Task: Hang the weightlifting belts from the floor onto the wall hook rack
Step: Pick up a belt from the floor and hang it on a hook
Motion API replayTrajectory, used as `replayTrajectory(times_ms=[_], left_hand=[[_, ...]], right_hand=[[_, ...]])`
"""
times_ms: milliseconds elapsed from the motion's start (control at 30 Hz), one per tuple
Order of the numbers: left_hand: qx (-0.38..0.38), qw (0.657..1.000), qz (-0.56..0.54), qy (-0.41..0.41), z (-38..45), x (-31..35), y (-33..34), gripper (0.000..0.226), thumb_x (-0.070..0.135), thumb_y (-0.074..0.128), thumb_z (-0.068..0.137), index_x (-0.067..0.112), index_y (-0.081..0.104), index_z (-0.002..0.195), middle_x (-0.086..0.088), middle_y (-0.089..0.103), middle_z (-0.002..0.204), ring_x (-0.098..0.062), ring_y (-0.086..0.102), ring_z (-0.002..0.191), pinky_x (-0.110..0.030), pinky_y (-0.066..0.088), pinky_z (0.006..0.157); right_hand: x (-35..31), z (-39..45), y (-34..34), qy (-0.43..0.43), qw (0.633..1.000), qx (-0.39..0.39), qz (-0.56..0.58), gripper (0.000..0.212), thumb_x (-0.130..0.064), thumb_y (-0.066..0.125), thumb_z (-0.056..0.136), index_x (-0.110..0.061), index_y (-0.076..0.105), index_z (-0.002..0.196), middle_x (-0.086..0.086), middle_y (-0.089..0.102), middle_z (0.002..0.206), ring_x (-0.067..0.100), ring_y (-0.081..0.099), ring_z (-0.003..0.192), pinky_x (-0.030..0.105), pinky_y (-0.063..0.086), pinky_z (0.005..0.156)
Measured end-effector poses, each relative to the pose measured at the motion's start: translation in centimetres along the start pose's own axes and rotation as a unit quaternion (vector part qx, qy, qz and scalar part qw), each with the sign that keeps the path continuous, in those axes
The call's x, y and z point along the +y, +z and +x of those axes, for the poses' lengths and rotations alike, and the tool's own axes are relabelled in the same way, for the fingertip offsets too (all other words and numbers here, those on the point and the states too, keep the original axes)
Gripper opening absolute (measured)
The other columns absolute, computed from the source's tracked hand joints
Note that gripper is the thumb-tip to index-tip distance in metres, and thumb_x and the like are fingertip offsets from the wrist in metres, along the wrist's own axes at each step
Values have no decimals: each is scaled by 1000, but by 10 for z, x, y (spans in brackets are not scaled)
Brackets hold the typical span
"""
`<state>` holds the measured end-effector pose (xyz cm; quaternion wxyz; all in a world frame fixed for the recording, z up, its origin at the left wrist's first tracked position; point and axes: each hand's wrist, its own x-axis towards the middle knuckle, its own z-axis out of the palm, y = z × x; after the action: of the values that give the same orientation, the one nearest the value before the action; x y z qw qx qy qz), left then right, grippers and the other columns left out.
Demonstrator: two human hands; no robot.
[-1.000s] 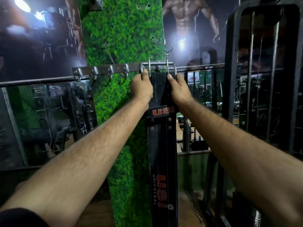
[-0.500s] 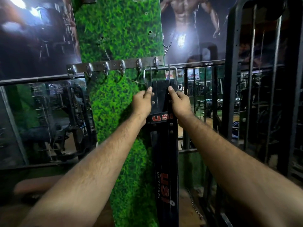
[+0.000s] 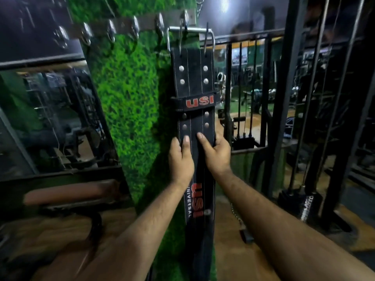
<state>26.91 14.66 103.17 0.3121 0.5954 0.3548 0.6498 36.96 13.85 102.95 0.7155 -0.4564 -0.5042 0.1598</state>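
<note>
**Belt on hook rack**

Item: black belt [image 3: 194,88], marked USI, hanging upright by its metal buckle [image 3: 190,30] from the end hook of the wall rack [image 3: 129,24], against the grass-covered panel [image 3: 129,94]. Left hand [image 3: 181,161] and right hand [image 3: 216,154]: grip pressed on the belt's mid-section, fingers curled around its edges.

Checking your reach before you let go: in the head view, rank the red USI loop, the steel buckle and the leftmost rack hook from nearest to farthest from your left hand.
From the left hand, on the hanging belt:
1. Red USI loop, just above the fingers.
2. Steel buckle, at the belt's top, on the rack.
3. Leftmost rack hook, far up and left.
</note>
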Motion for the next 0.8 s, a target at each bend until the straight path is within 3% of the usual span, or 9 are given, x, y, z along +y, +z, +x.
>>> replayTrajectory(times_ms=[67, 133, 200, 267, 333, 467, 600, 667, 800], left_hand=[[-1, 1000, 29, -2, -21, -32, -6, 19, 26, 49, 105, 10, 59, 102, -4, 70, 95, -12, 67, 83, -34, 56, 75], [-7, 999, 53, -10, -42, -55, -12, 15, 22, 49, 105, 11, 58, 98, 4, 68, 89, 2, 64, 78, -22, 51, 72], [-18, 998, 60, -32, -59, -77, -15, 17, 19, 48, 105, 10, 57, 95, 7, 64, 81, 7, 60, 68, -13, 46, 65], [-18, 996, 60, -56, -78, -99, -21, 22, 22, 47, 106, 8, 56, 91, 4, 62, 76, 3, 57, 64, -17, 46, 62], [-27, 995, 67, -67, -93, -115, -26, 24, 23, 48, 105, 7, 57, 92, -1, 64, 79, -2, 59, 68, -24, 50, 64], [-58, 991, 89, -84, -113, -139, -31, 13, 9, 47, 105, 4, 59, 103, 9, 64, 89, 13, 62, 78, -6, 45, 72], [-95, 982, 132, -97, -128, -178, -42, 17, 7, 49, 104, -5, 59, 107, 10, 61, 91, 19, 59, 82, -2, 41, 73], [-115, 975, 153, -116, -139, -198, -49, 18, 8, 48, 104, -6, 59, 106, 14, 59, 88, 15, 58, 77, -1, 39, 69], [-140, 958, 194, -157, -167, -245, -60, 22, 16, 49, 105, -3, 59, 101, 11, 57, 81, -12, 57, 79, -5, 38, 64]], right_hand=[[24, -18, -4, 24, 999, -13, -21, 37, -49, 71, 87, -20, 73, 109, -5, 78, 102, 8, 74, 96, 43, 61, 87], [47, -40, -8, 47, 998, -25, -41, 40, -53, 67, 87, -22, 72, 111, -6, 78, 104, 9, 74, 99, 45, 61, 88], [65, -59, -11, 65, 995, -24, -74, 38, -55, 62, 90, -23, 71, 109, -7, 78, 101, 9, 73, 96, 45, 60, 86], [82, -79, -14, 76, 991, -33, -108, 35, -54, 57, 94, -22, 69, 106, -6, 76, 95, 11, 73, 90, 45, 60, 81], [100, -99, -16, 92, 986, -41, -131, 35, -54, 54, 96, -23, 67, 108, -7, 76, 94, 11, 73, 88, 44, 60, 79], [132, -126, -19, 111, 976, -55, -180, 40, -56, 51, 96, -23, 66, 114, -5, 77, 99, 12, 73, 91, 42, 60, 79], [165, -154, -22, 125, 965, -84, -213, 31, -44, 55, 100, -25, 64, 123, 0, 77, 109, 19, 72, 101, 40, 57, 84], [186, -171, -23, 134, 956, -103, -240, 32, -42, 54, 101, -23, 62, 126, 6, 77, 108, 27, 72, 100, 40, 57, 80], [230, -207, -19, 149, 938, -135, -282, 35, -39, 51, 103, -14, 61, 126, 14, 76, 108, 37, 70, 98, 43, 56, 75]])
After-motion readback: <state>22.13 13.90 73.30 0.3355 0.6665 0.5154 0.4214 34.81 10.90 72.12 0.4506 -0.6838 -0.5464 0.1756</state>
